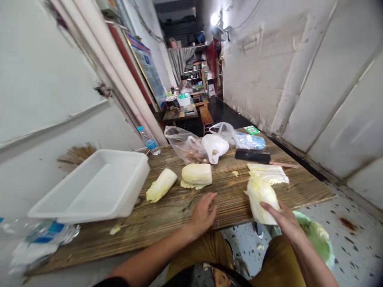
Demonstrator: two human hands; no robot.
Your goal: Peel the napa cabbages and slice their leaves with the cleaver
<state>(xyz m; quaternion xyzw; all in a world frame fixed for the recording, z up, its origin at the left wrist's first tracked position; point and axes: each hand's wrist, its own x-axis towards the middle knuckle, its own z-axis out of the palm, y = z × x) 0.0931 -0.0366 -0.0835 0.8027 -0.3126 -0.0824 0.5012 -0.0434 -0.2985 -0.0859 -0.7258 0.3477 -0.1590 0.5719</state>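
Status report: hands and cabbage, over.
Left hand open, flat on the table. Right hand on the cabbage leaf at the table edge, grip unclear. Cleaver behind the leaf; green basin below.

- Illumination: bright and even across the wooden table [167,215] and pale walls [299,59]; shadows soft and faint.
- 1 lamp [214,18] at the far end blooms into glare.
- Wide-angle lens bends frame edges strongly.
- Lower-left corner blurred; plastic bottle [44,235] smeared.

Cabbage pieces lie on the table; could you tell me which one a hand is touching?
The leafy piece at the near edge of the table, under the right hand; the wedge and the block lie apart, untouched.
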